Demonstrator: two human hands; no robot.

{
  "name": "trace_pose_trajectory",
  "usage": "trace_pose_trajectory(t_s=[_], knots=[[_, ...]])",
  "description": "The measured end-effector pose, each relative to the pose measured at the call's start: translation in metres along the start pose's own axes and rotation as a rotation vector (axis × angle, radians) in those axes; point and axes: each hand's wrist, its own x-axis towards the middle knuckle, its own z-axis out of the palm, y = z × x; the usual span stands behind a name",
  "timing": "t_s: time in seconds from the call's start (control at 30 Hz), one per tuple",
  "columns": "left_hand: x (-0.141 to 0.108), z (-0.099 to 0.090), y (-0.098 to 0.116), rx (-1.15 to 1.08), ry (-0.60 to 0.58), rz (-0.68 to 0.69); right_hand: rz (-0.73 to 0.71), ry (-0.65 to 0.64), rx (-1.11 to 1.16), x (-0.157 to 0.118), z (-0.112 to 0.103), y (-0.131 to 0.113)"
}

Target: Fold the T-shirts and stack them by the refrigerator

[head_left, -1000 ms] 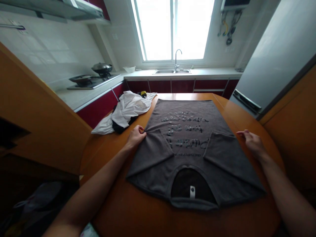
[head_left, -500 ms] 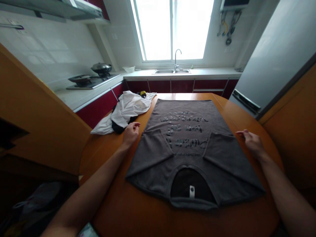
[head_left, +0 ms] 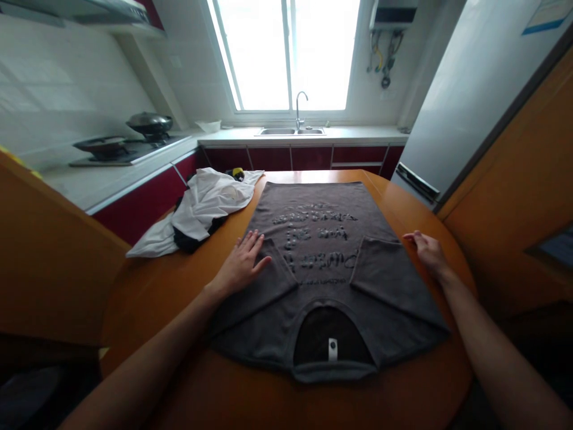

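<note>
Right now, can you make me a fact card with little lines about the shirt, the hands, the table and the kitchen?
Shirt: grey, laid out, collar toward the person
Sleeves: folded inward
Left hand: open, over the sleeve on its side
Right hand: fingers bent, by the shirt's edge; touching unclear
Table: orange-brown
White cloth: crumpled, left of shirt
Sink: under the window

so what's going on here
Someone has a dark gray T-shirt spread flat on a wooden table, collar nearest them. Their left hand is open at the sleeve on its side; their right hand is by the shirt's opposite edge, its grip unclear. A heap of white and dark cloth lies farther back on the left.
</note>
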Motion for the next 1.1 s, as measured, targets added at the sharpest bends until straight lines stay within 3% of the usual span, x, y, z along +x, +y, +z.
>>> trace_pose_trajectory(t_s=[0.2,0.4,0.5,0.6,0.73,0.83,0.93,1.0,1.1], knots=[[-0.002,0.003,0.008,-0.066,-0.137,0.014,-0.008,0.006,-0.026,0.0,-0.001,-0.001],[-0.003,-0.013,0.019,-0.07,-0.078,0.05,-0.03,-0.004,-0.001,-0.001,0.0,-0.001],[-0.005,-0.018,0.027,-0.073,-0.156,0.068,-0.06,-0.008,0.012,-0.003,0.0,-0.004],[-0.006,-0.014,0.031,-0.072,-0.257,0.073,-0.106,0.022,0.022,-0.006,-0.001,-0.017],[-0.007,-0.015,0.03,-0.078,-0.28,0.068,-0.278,-0.039,-0.048,-0.018,-0.002,-0.055],[-0.008,-0.031,0.038,-0.084,-0.292,0.105,-0.404,-0.19,-0.134,-0.047,0.003,-0.097],[-0.018,-0.052,0.062,-0.105,-0.298,0.223,-0.526,-0.363,-0.233,-0.095,0.013,-0.131],[-0.032,-0.061,0.084,-0.137,-0.303,0.332,-0.603,-0.451,-0.319,-0.131,0.021,-0.142],[-0.06,-0.06,0.114,-0.197,-0.307,0.456,-0.653,-0.544,-0.426,-0.176,0.032,-0.138]])
